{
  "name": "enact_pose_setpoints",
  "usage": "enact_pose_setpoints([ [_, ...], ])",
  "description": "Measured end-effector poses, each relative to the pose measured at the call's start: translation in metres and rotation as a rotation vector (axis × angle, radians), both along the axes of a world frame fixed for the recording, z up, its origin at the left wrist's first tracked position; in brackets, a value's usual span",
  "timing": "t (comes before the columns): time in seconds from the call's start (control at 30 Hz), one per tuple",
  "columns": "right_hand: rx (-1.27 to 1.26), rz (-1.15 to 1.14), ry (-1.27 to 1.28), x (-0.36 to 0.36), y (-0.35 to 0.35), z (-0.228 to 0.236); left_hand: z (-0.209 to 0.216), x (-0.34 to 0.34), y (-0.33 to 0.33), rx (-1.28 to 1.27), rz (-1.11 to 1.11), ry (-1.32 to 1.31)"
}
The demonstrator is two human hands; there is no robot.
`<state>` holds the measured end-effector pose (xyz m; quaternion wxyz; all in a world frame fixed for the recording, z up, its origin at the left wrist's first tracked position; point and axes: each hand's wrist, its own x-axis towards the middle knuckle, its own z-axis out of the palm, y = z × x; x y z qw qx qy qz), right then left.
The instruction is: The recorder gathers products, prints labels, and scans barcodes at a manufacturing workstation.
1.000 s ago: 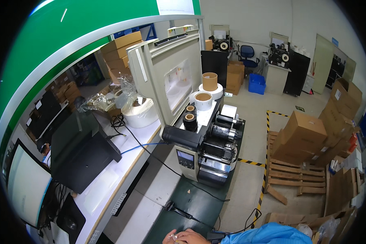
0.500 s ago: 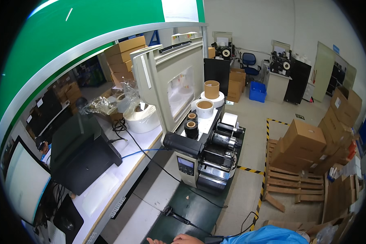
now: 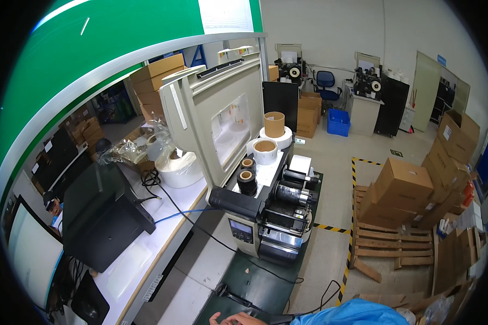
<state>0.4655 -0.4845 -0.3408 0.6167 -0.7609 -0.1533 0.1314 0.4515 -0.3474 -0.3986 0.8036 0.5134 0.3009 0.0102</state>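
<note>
At the bottom edge, my right hand reaches in from a blue sleeve, mostly cut off by the frame. Beside it, to the left, is a fingertip that looks like part of my left hand. What either hand holds, if anything, is hidden. Just beyond them a black corded handheld device, shaped like a scanner, lies on the dark green surface. Farther off stands a label printer with its cover raised. Black ribbon rolls and white label rolls rest on its side.
On the left bench sit a black box-shaped machine, a monitor and a plastic-wrapped roll. Cables cross toward the printer. Cartons stand on a wooden pallet at right. A person shows at far left.
The view has shifted slightly, so the printer and bench sit a little farther left and lower. My hands show slightly more, with a fingertip now raised at the bottom edge.
</note>
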Motion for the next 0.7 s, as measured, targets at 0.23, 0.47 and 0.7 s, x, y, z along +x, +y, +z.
enact_pose_setpoints([
  [0.23,0.452,0.115,0.834,0.016,0.008,-0.035,0.017,0.01,0.0,0.064,-0.006,0.003],
  [0.47,0.998,-0.179,1.254,0.037,0.03,-0.048,0.016,0.014,-0.046,0.745,-0.102,-0.202],
  [0.7,1.165,0.045,1.267,0.029,0.024,-0.036,0.006,0.031,-0.014,1.437,-0.132,0.36],
])
